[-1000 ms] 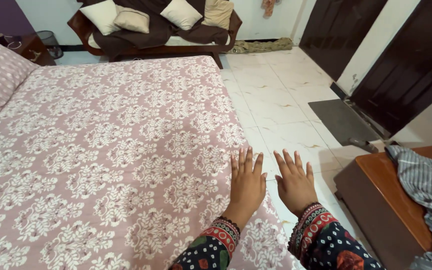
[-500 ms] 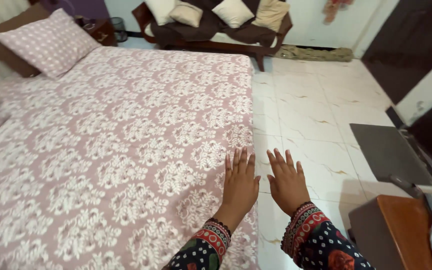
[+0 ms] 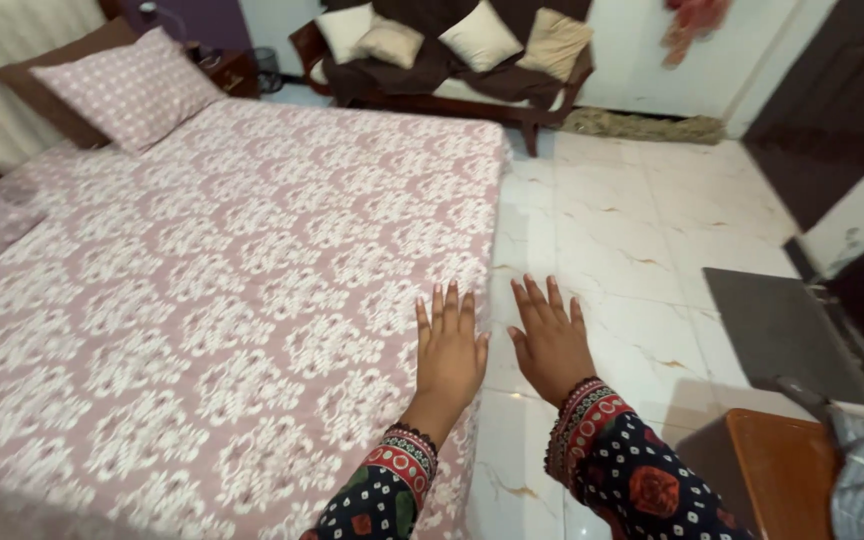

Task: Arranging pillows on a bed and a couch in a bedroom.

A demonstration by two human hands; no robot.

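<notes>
Both hands have drifted left along the bed (image 3: 252,260): left hand (image 3: 449,352) open flat over its edge, right hand (image 3: 549,345) open above the floor (image 3: 632,240)

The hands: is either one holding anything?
No, the left hand and right hand are both open and flat with fingers spread, empty, at the edge of the bedsheet.

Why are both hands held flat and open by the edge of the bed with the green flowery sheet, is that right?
Not quite: the sheet is pink with white flowers, not green, as the head view shows. The left hand and right hand are indeed flat and open by the bed's edge.
</notes>
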